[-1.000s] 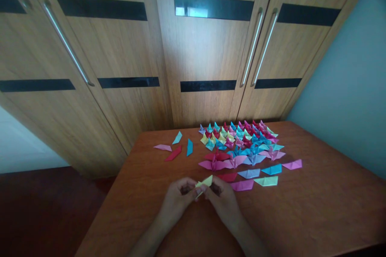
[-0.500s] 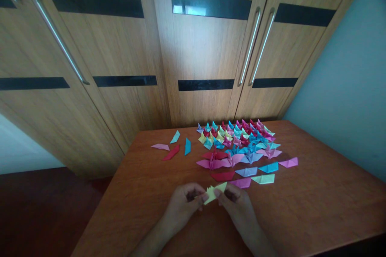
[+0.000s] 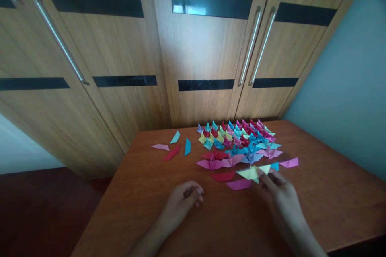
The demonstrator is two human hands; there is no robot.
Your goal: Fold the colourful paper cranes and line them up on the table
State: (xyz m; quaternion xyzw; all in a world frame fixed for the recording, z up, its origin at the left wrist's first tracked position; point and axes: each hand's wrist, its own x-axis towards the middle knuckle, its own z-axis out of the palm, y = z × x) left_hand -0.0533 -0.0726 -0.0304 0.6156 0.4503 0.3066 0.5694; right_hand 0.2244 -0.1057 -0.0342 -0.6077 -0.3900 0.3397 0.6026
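My right hand (image 3: 282,194) pinches a pale yellow folded paper piece (image 3: 249,172) by its right end. That piece hangs over the front row of flat folded pieces and partly hides a blue one (image 3: 274,166) and a green one. Below it lies a magenta folded piece (image 3: 239,184), and a red one (image 3: 223,176) is to its left. My left hand (image 3: 184,201) is over the table with its fingers curled in towards the thumb, and nothing shows in it. Behind the flat pieces stand rows of paper cranes (image 3: 238,138) in several colours.
Several loose folded pieces, among them a red one (image 3: 171,153) and a blue one (image 3: 187,147), lie at the left of the wooden table (image 3: 144,192). A pink piece (image 3: 288,162) lies at the right. Wardrobe doors (image 3: 199,48) rise behind the table.
The yellow piece has gone from between both hands to the right and away from me, now in my right hand only. My left hand has let go of it and stayed nearly in place.
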